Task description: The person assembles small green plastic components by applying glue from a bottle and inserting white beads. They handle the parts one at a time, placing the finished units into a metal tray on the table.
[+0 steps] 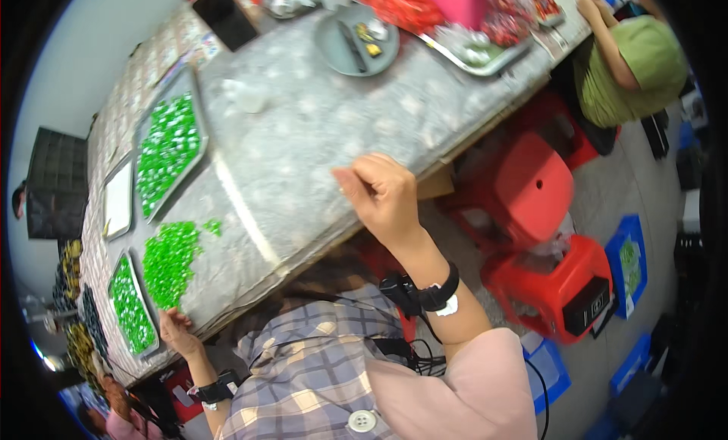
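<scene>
My right hand (381, 194) is raised over the table's front edge with its fingers curled in and the thumb along them. Whatever it may hold is hidden. At the near end of a loose heap of small bright green pieces (171, 262), my left hand (179, 334) has its fingers bent together; anything between them is too small to make out. Left of that hand lies a narrow metal tray (155, 335) of green and whitish pieces. Beyond the heap, a bigger grey tray (199, 110) holds more of the same.
A white-bottomed tray (117, 201) lies at the left. Farther back are a round grey plate (327, 52) with a dark tool, a dark tablet-like device (224, 17) and a red plastic bag (398, 8). Red stools (531, 186) stand at right, near another person in green (633, 76).
</scene>
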`<state>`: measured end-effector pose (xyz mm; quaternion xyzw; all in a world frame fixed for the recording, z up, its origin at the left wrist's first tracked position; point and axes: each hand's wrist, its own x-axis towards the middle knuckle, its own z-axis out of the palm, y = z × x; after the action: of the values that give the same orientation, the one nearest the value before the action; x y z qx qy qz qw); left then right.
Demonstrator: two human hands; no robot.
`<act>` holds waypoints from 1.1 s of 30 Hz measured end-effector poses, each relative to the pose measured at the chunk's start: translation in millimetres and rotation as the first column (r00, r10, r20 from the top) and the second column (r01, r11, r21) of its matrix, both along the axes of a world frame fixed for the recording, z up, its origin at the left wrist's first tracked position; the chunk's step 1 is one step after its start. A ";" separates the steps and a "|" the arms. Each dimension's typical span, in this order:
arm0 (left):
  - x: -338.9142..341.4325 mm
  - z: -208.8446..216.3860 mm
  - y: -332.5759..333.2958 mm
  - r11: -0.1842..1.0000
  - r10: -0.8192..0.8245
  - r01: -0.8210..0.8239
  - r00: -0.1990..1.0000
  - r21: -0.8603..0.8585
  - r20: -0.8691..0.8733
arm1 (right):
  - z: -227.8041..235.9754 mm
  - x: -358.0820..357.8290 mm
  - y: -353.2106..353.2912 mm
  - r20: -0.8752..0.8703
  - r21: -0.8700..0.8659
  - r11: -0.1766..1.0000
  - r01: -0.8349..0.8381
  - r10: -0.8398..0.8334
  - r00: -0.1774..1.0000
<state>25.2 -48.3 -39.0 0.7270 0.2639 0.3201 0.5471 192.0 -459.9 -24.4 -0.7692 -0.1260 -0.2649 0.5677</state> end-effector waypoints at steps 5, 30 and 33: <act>1.5 4.8 -16.7 0.990 0.049 -0.039 0.996 0.132 -0.069 | -13.8 6.2 36.1 0.049 -0.198 0.947 0.254 -0.249 0.967; 23.5 70.9 53.2 0.936 -0.107 0.179 0.965 -0.304 0.240 | 4.5 1.9 77.6 -0.191 -0.195 0.981 0.013 -0.051 0.980; 23.8 79.2 56.7 0.920 -0.177 0.183 0.983 0.346 -0.049 | 36.3 -1.6 115.8 -0.368 -0.252 0.925 -0.284 0.180 0.912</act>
<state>49.0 8.3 40.1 0.8363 0.1398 0.3041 0.4342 190.4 -344.1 11.9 -0.8595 -0.1566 -0.0366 0.4851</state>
